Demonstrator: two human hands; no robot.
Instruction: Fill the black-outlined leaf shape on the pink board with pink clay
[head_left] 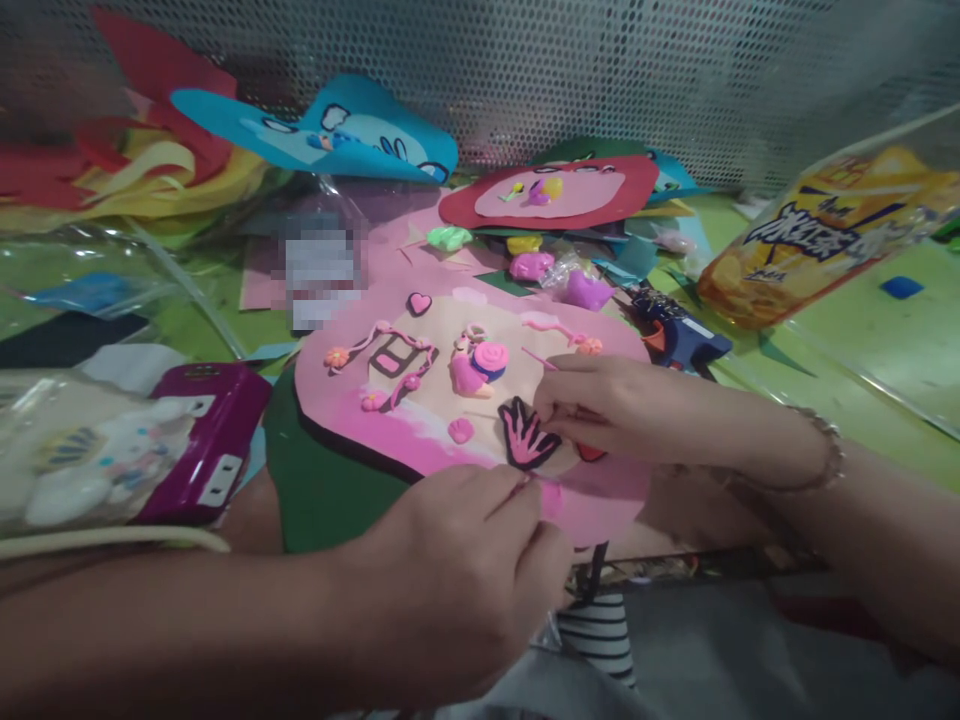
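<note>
A pink paper collage [337,355] with a cream centre lies in front of me. On it sit a clay snail [476,368], a small clay heart [420,303], a pink shell shape [460,430] and a clay vine with orange flowers [337,357]. My right hand [615,410] is closed in a pinch at the right edge of a black-outlined pink branching clay shape [528,435]. My left hand [472,570] is closed over the collage's lower edge, fingertips just below that shape. Whatever either pinch holds is hidden or too small to name.
An iced-tea bottle [795,250] leans at the right. Behind the collage are clay lumps [585,290], a red paper piece [461,208] and a blue paper piece [247,120]. A purple-and-clear pouch [202,430] lies left. A perforated panel [525,80] stands behind.
</note>
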